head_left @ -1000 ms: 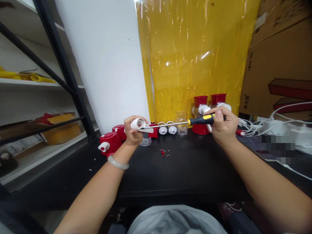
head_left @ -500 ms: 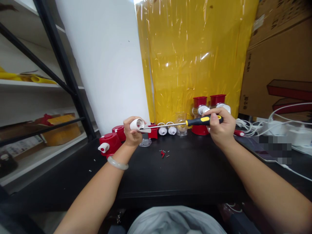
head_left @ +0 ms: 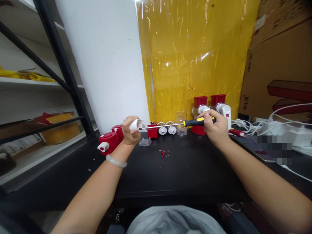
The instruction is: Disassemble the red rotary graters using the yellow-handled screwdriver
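Note:
My left hand (head_left: 130, 130) is wrapped round a white plastic cylindrical part (head_left: 135, 125), its open end facing right. A screwdriver (head_left: 195, 122) with a black and yellow handle is gripped in my right hand (head_left: 215, 126). Its long metal shaft runs left across the gap, and the tip reaches the mouth of the white part; whether it touches a screw inside is hidden. Below, on the black table (head_left: 185, 175), lie several small screws (head_left: 168, 155) and a small red piece (head_left: 162, 153).
Red housings (head_left: 109, 143) stand at left, beside a clear plastic disc (head_left: 145, 142). Behind are a red block (head_left: 152, 131), white round parts (head_left: 172, 130) and red-and-white machines (head_left: 200, 101). At right lie a dark tablet (head_left: 253, 148) and white cables (head_left: 273, 120).
My right hand and the screwdriver have shifted a little left. The white part in my left hand has turned slightly, its opening now facing more to the right.

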A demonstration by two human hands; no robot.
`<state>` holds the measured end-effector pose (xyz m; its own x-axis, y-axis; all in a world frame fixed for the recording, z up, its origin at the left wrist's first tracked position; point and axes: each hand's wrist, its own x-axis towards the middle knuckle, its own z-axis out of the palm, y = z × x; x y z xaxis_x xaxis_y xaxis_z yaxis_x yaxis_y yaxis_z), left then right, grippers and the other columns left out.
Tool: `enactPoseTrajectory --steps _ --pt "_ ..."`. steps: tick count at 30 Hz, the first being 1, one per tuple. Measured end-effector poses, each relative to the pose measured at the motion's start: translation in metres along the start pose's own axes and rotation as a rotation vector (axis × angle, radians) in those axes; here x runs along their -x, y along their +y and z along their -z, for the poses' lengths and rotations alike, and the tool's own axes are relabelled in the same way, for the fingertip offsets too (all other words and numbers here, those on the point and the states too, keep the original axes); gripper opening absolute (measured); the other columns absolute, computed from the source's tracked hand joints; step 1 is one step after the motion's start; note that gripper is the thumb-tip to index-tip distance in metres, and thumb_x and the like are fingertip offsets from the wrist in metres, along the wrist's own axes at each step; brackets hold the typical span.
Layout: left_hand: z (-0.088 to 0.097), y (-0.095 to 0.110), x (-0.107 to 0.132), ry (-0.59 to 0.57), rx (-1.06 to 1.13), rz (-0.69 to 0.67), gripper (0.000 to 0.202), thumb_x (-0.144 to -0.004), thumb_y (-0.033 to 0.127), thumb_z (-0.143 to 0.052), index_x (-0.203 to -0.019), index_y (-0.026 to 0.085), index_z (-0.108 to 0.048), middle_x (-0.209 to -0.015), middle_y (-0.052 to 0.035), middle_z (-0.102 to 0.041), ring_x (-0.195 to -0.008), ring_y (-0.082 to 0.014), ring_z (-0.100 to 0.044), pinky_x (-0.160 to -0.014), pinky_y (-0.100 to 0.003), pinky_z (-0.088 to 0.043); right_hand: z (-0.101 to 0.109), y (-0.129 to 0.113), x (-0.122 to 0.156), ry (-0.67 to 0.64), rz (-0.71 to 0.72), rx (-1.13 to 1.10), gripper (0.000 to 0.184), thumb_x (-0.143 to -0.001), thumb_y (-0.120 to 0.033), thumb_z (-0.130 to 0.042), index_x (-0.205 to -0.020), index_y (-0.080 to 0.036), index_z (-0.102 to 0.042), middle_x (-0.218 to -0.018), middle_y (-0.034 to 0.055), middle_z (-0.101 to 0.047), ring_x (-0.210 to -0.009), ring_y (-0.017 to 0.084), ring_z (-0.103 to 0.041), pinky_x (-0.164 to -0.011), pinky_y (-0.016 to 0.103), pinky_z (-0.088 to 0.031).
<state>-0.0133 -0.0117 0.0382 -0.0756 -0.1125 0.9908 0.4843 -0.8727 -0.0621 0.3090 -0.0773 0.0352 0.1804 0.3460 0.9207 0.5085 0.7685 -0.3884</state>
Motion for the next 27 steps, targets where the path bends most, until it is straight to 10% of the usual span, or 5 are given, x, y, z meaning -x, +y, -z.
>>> enactPoseTrajectory --steps 27 --pt "0.005 -0.030 0.021 -0.093 -0.082 0.016 0.056 -0.096 0.066 -0.025 -0.112 0.020 -0.054 -0.085 -0.0057 -0.066 -0.067 -0.0178 -0.065 -0.062 -0.033 -0.051 0.017 0.006 -0.015 -0.453 0.035 -0.179 0.028 -0.086 -0.049 -0.064 -0.098 -0.023 -0.062 -0.100 0.0068 -0.068 -0.093 0.024 -0.065 -0.085 0.038 -0.051"
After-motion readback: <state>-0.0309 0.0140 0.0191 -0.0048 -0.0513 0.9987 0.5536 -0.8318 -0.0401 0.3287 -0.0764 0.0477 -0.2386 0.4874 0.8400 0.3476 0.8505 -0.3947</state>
